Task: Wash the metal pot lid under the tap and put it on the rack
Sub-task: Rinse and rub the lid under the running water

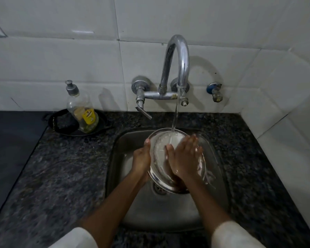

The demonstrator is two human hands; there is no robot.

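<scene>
The round metal pot lid [159, 153] is held tilted over the steel sink [168, 212], its inner face turned toward me. A stream of water from the curved chrome tap [179, 56] falls onto the lid's upper part. My left hand [141, 160] grips the lid's left rim, thumb on the edge. My right hand [184, 156] lies flat with fingers spread against the lid's inner face, wet and partly blurred. The lid's lower right part is hidden behind that hand. No rack is in view.
A nearly empty dish-soap bottle [82, 111] stands in a black pan [61, 124] on the dark granite counter [52, 167] to the left. A small blue-handled valve [216, 92] sticks out of the white tiled wall at right. The sink drain [158, 189] lies below the lid.
</scene>
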